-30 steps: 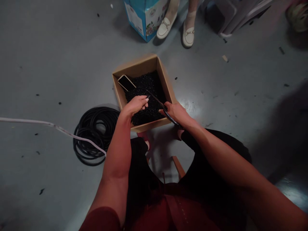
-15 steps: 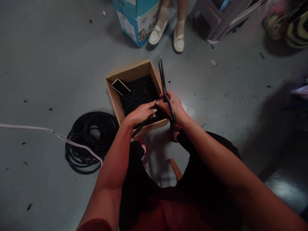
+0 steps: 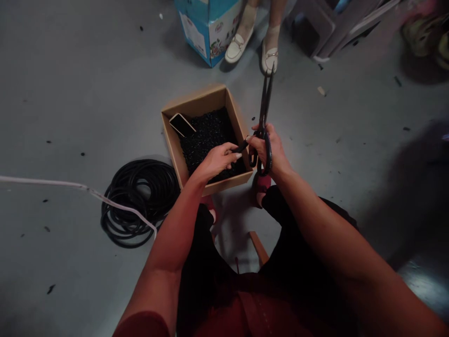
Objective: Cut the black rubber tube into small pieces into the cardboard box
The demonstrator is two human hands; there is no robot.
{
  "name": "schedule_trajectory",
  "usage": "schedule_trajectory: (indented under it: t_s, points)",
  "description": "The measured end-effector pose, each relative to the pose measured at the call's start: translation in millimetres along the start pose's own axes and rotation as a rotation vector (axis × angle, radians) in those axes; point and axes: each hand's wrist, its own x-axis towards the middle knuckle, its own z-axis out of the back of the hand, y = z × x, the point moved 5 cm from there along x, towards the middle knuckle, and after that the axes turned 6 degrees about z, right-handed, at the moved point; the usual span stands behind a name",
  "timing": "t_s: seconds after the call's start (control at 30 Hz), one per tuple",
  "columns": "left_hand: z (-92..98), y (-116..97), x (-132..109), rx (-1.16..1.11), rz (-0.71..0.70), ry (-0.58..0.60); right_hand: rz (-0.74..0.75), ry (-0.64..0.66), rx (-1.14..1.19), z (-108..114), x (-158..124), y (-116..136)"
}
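Left hand [image 3: 217, 161] — fingers pinch a black cable end [image 3: 240, 148], pointing across toward the right hand [image 3: 271, 150] — its fingers grip upright scissors [image 3: 264, 103].

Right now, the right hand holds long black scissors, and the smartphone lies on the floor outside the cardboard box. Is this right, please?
Not quite: the smartphone lies inside the cardboard box, on the black granules, not on the floor, as the head view shows. The right hand does hold the long black scissors.
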Motion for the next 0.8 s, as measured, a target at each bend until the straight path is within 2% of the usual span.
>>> schedule_trajectory:
  t_s: [0.23, 0.33, 0.4, 0.57, 0.67, 0.8]
  points:
    - [-6.9, -7, 0, 0.057, -0.014, -0.029, 0.006, 0.017, 0.044, -4, 0, -3]
    - [-1.6, -12, -2, 0.083, -0.056, -0.072, 0.010, 0.023, 0.051, -5, -2, -1]
    - [11.0, -13, -3, 0.110, -0.057, -0.132, 0.007, 0.056, 0.056, -7, -5, 1]
    - [62.1, -7, -11, 0.083, -0.034, -0.359, -0.004, 0.239, -0.070, -18, -16, 1]
    - [81.0, -2, -16, 0.050, -0.041, -0.385, 0.070, 0.349, -0.265, -23, -24, 1]
    - [89.6, -1, -21, 0.032, -0.016, -0.362, 0.148, 0.471, -0.450, -31, -32, 1]
